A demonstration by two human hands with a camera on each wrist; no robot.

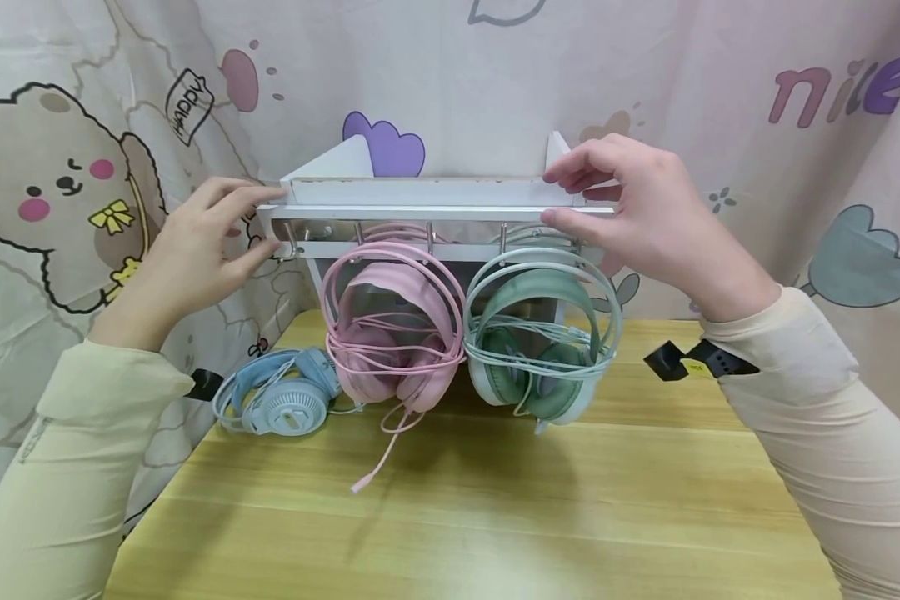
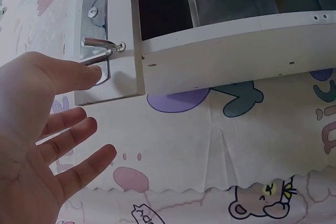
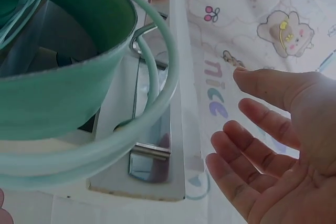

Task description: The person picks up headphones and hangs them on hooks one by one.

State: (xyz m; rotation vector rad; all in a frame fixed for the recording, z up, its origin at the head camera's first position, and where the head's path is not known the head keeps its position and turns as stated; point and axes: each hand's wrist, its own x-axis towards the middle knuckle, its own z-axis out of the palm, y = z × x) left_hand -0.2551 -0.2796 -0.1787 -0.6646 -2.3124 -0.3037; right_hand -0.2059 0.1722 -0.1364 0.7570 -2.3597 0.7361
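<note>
A white hook rack (image 1: pixel 420 193) with metal hooks stands at the back of the table. My left hand (image 1: pixel 202 250) is at its left end, index fingertip at the top corner and thumb lower down. In the left wrist view the thumb (image 2: pixel 84 76) overlaps the rack beside a hook, the other fingers spread loosely. My right hand (image 1: pixel 633 196) is at the right end, fingers loosely bent; the right wrist view shows its fingers (image 3: pixel 252 150) spread and holding nothing. Pink headphones (image 1: pixel 397 333) and green headphones (image 1: pixel 543 342) hang from the hooks by coiled cables.
Blue headphones (image 1: pixel 288 396) lie on the wooden table (image 1: pixel 495 500) at the left, below the rack. The pink pair's microphone boom (image 1: pixel 378 458) sticks out toward the front. A printed curtain (image 1: pixel 450 83) hangs close behind the rack and along the left side.
</note>
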